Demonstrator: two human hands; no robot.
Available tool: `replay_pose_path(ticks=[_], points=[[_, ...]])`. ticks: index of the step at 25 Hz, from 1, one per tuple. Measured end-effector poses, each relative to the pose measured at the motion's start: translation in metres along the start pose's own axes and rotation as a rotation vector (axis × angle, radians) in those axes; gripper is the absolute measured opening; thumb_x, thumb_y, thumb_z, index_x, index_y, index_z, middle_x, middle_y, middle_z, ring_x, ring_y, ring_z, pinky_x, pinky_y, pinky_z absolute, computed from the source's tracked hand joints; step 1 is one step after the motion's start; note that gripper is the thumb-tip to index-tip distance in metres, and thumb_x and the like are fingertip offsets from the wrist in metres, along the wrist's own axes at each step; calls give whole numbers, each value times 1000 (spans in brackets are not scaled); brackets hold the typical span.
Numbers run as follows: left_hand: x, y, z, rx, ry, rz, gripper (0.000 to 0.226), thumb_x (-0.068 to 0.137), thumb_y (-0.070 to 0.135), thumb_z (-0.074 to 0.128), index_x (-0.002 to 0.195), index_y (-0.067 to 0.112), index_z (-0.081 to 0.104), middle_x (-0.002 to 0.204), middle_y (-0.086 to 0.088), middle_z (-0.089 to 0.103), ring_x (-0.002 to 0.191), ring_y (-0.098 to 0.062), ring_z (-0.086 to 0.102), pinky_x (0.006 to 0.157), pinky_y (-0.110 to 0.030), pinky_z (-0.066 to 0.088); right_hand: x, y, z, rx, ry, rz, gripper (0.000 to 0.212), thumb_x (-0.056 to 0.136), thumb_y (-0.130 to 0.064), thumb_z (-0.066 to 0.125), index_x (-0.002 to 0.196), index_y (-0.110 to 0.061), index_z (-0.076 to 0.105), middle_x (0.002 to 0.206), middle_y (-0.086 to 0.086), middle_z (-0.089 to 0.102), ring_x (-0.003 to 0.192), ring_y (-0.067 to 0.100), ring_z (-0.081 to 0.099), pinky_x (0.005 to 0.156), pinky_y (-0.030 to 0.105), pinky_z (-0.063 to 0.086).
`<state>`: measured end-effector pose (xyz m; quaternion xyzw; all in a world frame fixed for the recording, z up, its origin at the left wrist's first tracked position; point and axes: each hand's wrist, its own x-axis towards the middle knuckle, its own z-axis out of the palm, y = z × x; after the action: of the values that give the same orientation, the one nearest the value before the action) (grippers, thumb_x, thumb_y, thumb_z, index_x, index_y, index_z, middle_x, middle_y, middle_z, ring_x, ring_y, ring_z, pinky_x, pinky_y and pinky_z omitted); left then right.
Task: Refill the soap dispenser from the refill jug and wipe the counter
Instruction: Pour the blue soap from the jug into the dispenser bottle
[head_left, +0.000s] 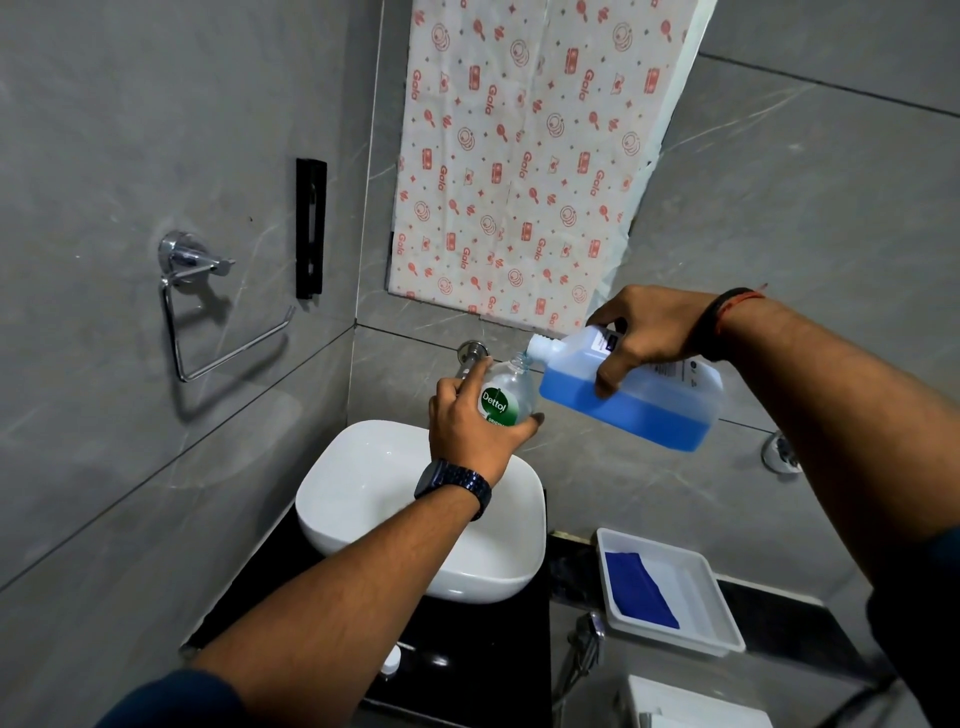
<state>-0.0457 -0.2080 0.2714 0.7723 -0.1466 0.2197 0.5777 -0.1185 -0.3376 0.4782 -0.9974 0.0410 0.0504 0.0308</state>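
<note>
My left hand (470, 428) grips a clear soap dispenser bottle (511, 392) with a green Dettol label, held above the white basin (363, 499); its neck is open, with no pump on it. My right hand (641, 332) holds the translucent refill jug (649, 402), half full of blue liquid, tipped on its side. The jug's white spout (540, 345) sits right at the bottle's open neck. A blue cloth (641, 590) lies in a white tray (722, 618) on the counter at lower right.
The black counter (467, 649) carries the basin; a small white cap (390, 662) lies near its front edge. A wall tap (470, 358) juts out behind the bottle. A chrome towel ring (208, 312) hangs on the left wall. A patterned sheet (524, 156) covers the back wall.
</note>
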Motion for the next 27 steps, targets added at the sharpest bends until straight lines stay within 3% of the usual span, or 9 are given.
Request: replay_pose_path(ticks=[4,9,14,22,27], points=[[-2,0,0,-1,4,-11,89,45,52,84,124,44,44,103,2,44,99,-21,52,73,-30,50,-3,-2,0,-6,-9,20,61,45,-52,79,100,-28,67,94,-5,69,84,14,63,67,27,52],[-5,-1,1,-6,-1,-28,88,45,53,83,124,43,45,104,4,44,99,-19,53,77,-35,54,-3,-3,1,-7,-16,26,58,40,-53,76,93,-29,67,87,-9,67,79,11,63,60,25,47],[-6,-1,1,-11,5,-16,87,45,54,83,122,45,44,104,4,44,99,-19,53,75,-30,50,-4,-4,1,-29,-4,30,56,43,-52,80,93,-28,68,87,-7,68,80,14,64,67,30,55],[-5,0,1,-16,-2,-24,88,45,54,83,122,46,43,103,6,43,99,-19,52,75,-31,51,-5,-6,0,-29,-13,33,55,40,-54,75,88,-30,66,83,-11,66,77,10,62,57,24,44],[-5,0,1,-5,-13,-22,87,46,53,84,124,44,44,104,4,43,100,-19,51,76,-31,51,-3,-4,0,-33,-9,34,55,45,-51,80,94,-30,66,88,-9,66,81,13,63,62,26,48]])
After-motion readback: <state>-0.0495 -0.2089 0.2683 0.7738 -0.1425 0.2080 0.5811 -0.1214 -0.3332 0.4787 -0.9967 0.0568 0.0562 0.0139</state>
